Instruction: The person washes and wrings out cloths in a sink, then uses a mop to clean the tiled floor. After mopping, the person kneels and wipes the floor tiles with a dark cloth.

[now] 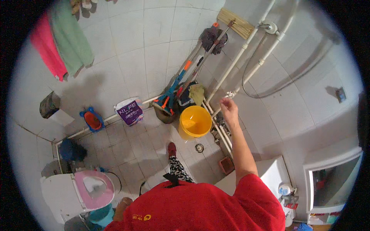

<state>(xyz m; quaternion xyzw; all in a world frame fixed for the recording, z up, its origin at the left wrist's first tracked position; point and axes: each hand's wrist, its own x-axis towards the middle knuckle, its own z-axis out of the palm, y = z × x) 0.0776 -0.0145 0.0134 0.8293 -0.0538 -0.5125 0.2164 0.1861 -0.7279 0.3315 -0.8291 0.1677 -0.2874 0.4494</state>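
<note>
My right hand (230,111) reaches forward with curled fingers, just below a small valve (230,94) on the white wall pipes. Whether the fingertips touch the valve or pipe, I cannot tell. Left of this hand, a yellow bucket (192,137) stands upright on the tiles, its inside visible from above. A yellow-green cloth (196,93) hangs over a dark container (185,105) behind the bucket. Low at my left side is my left hand (124,203), partly hidden by my red shirt and beside a teal bucket (108,218). Its fingers are not clear.
Mops (173,89) lean in the corner. A purple and white bag (130,112) and a blue and orange child's urinal (93,119) are along the far wall. The toilet (59,193) has a pink seat cover (108,190). A round floor drain (199,147) lies before the yellow bucket.
</note>
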